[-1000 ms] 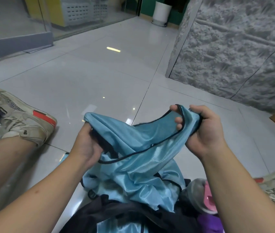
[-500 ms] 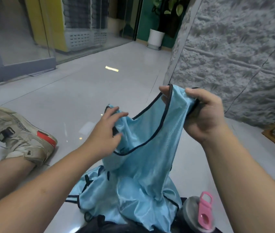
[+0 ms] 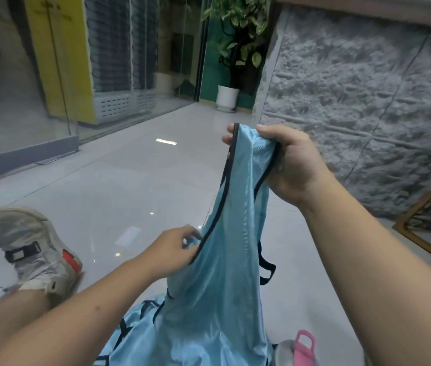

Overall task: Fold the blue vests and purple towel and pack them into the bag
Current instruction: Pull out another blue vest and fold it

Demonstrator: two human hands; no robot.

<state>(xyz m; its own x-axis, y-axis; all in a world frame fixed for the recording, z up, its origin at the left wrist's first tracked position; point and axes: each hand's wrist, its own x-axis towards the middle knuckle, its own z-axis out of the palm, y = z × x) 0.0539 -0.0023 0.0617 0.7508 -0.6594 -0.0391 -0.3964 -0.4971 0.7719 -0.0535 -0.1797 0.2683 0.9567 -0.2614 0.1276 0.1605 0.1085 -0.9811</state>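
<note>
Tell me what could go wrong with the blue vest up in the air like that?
The right hand alone holds the vest up by one strap, so it could slip and drop in a heap. The left hand only pinches its black edge, so the fold may come out crooked. The hanging bottom lies over another vest, and their black loops might tangle. It could also knock the pink-lidded bottle beside it.
</note>
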